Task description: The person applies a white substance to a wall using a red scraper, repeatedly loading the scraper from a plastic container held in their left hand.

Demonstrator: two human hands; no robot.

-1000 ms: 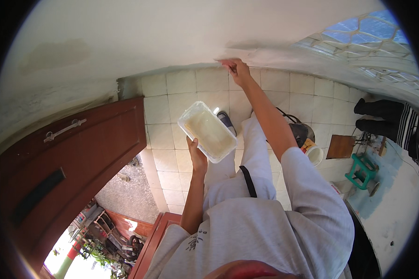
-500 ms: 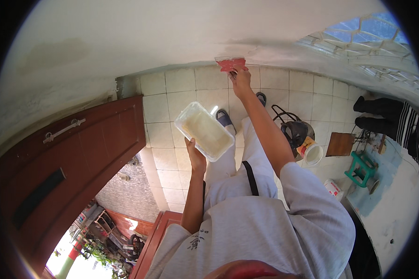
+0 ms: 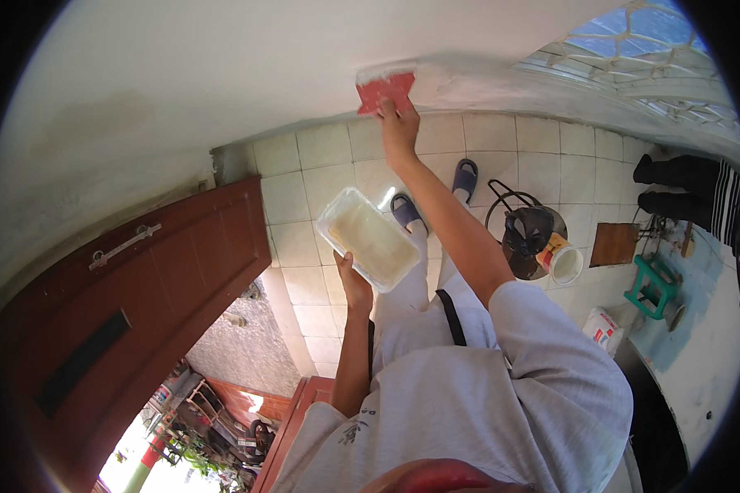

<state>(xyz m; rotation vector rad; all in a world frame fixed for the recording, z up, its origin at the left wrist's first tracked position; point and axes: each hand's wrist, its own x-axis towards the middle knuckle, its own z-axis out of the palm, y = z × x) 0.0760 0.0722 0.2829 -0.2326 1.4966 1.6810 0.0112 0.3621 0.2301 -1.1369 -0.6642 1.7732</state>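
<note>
My right hand point(image 3: 400, 130) is stretched up to the white wall point(image 3: 222, 74) and presses a red flat scraper point(image 3: 386, 90) against it, beside a patch of fresh pale filler point(image 3: 469, 82). My left hand point(image 3: 355, 283) holds a clear rectangular plastic tray point(image 3: 367, 239) of cream-coloured paste from underneath, at chest height. Below me I see my grey shirt, light trousers and blue slippers point(image 3: 407, 212) on the tiled floor.
A brown wooden door point(image 3: 123, 279) stands open at the left. On the beige tiled floor point(image 3: 304, 197) are a dark bucket point(image 3: 528, 234) with a small white tub point(image 3: 566, 264), a green stool point(image 3: 651, 285) and a wooden board point(image 3: 615, 243). Another person's legs point(image 3: 682, 185) are at the right.
My right hand has slid the red scraper up the wall and slightly left. The tray in my left hand has stayed about where it was.
</note>
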